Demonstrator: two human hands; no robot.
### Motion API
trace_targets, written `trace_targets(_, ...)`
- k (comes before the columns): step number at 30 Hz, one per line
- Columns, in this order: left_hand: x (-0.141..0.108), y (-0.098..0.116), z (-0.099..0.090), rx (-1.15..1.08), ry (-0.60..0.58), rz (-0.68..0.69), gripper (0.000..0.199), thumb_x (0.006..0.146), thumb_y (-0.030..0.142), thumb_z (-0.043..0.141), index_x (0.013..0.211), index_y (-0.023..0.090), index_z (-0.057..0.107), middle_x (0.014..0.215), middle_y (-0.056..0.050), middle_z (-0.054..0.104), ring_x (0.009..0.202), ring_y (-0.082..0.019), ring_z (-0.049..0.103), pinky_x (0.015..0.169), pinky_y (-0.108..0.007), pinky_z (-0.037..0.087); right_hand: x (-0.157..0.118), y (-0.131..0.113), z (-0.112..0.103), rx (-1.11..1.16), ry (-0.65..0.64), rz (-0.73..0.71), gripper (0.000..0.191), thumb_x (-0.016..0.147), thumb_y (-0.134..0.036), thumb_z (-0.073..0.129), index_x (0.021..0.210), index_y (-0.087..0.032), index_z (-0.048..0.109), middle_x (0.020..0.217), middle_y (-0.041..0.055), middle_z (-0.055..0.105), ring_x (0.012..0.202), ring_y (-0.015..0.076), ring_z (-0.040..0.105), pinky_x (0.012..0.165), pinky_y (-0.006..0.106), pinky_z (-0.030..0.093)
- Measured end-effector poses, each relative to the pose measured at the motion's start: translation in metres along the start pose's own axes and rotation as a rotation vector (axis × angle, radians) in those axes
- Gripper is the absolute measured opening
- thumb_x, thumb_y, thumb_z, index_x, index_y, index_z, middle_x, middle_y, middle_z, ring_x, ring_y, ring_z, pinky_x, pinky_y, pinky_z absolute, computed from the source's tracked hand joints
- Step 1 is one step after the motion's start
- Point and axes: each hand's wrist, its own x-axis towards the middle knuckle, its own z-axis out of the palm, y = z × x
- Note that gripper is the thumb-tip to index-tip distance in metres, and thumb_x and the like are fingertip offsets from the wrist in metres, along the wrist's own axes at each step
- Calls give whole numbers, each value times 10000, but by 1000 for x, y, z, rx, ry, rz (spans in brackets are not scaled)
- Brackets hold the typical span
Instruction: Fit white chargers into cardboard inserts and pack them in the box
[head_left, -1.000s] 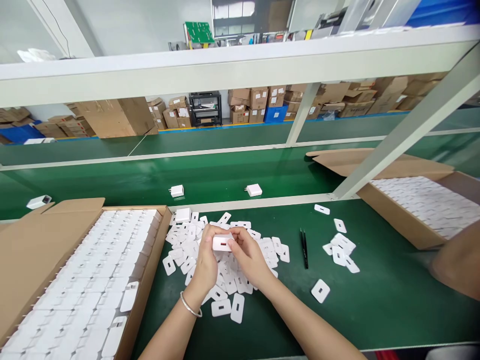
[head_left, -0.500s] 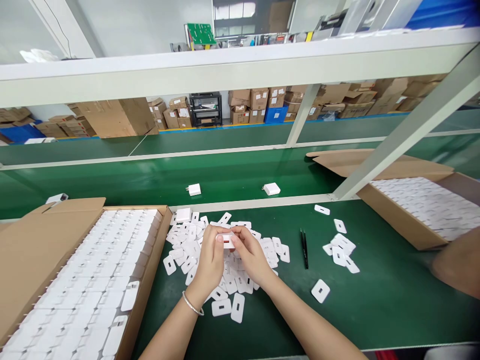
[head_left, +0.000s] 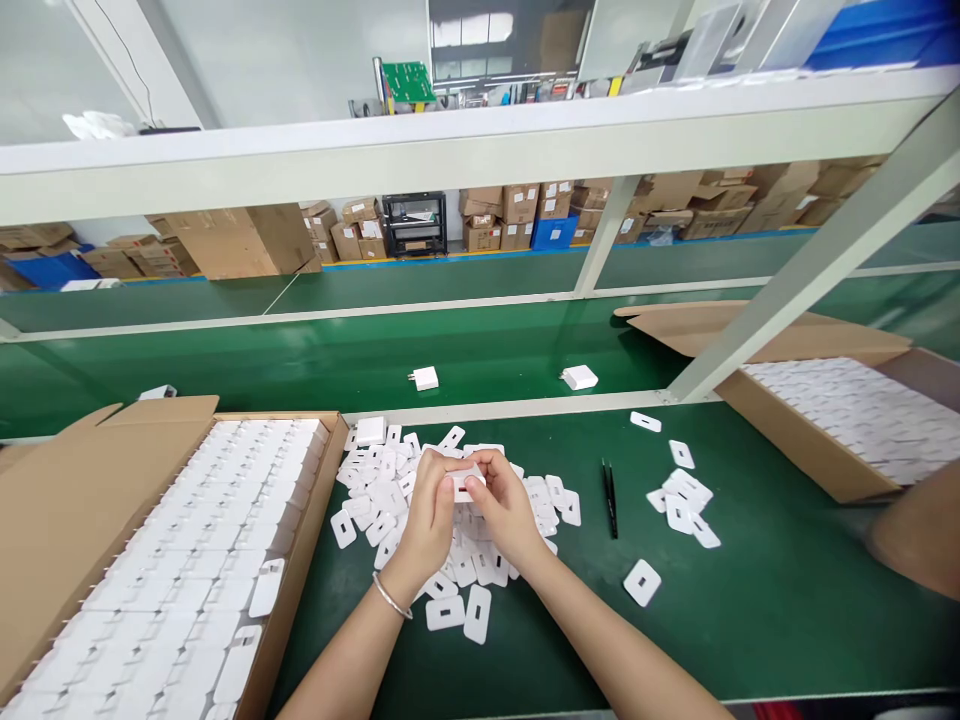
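Note:
Between my two hands is a small white charger (head_left: 466, 482), its slotted end face turned toward me and a dark reddish port showing in it. My left hand (head_left: 429, 512) grips its left side, thumb on the front and fingers behind. My right hand (head_left: 508, 508) pinches the right side in the same way. Beneath both hands spreads a heap of white slotted plates (head_left: 444, 612) on the green table. Black tweezers (head_left: 609, 500) lie to the right of the heap. Farther right is a smaller group of plates (head_left: 682, 497), with one plate (head_left: 642, 582) apart nearer me.
An open carton (head_left: 296, 560) of white chargers in rows stands at left. Another filled carton (head_left: 810, 445) is at right, beside a blurred part of another person (head_left: 919, 525). Two chargers (head_left: 425, 378) sit on the green conveyor (head_left: 300, 355) beyond a white rail. A slanted post (head_left: 817, 250) rises at right.
The chargers on the conveyor have moved to the right. My hands still hold the charger, now tipped a little so more of its top shows. The view has shifted slightly.

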Motion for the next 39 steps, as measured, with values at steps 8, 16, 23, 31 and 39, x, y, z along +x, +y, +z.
trace_targets(8, 2, -8, -1, -17, 24, 45, 395, 1085, 461, 318, 1118, 245, 648, 1035, -58, 590, 1002, -217, 578, 945, -409, 488, 0, -1, 0, -62, -3, -12, 315, 898, -496, 702, 1065, -243, 619, 856, 0, 590, 791, 191, 557, 748, 341, 465)
trace_targets(16, -1, -13, 5, -127, -49, -160, 505, 1082, 529, 222, 1446, 278, 467, 1521, -103, 490, 1453, -248, 429, 1214, -485, 346, 4, 3, -3, 7, 31, 55, 339, 929, -542, 649, 1065, -233, 616, 900, 21, 626, 812, 196, 589, 742, 333, 482)
trace_targets(23, 5, -12, 7, -156, -35, -91, 374, 1079, 469, 347, 1278, 244, 570, 1289, -102, 611, 1241, -238, 577, 1109, -428, 450, 6, 1, -3, -27, -25, 103, 353, 953, -567, 578, 1056, -230, 609, 906, 23, 637, 805, 196, 592, 732, 331, 477)
trace_targets(31, 3, -12, 4, -194, -32, -28, 344, 1079, 447, 372, 1266, 253, 586, 1241, -87, 624, 1182, -230, 595, 1065, -408, 466, 5, 1, -3, -25, -18, 47, 331, 897, -498, 682, 1088, -238, 609, 963, 30, 647, 862, 206, 602, 781, 346, 484)
trace_targets(39, 4, -10, 3, -146, -50, 7, 397, 1074, 476, 368, 1246, 251, 645, 1264, -97, 659, 1201, -248, 605, 1083, -437, 464, 7, 4, -6, -10, -35, -26, 324, 978, -546, 568, 1070, -239, 605, 943, 35, 635, 873, 210, 608, 761, 340, 506)
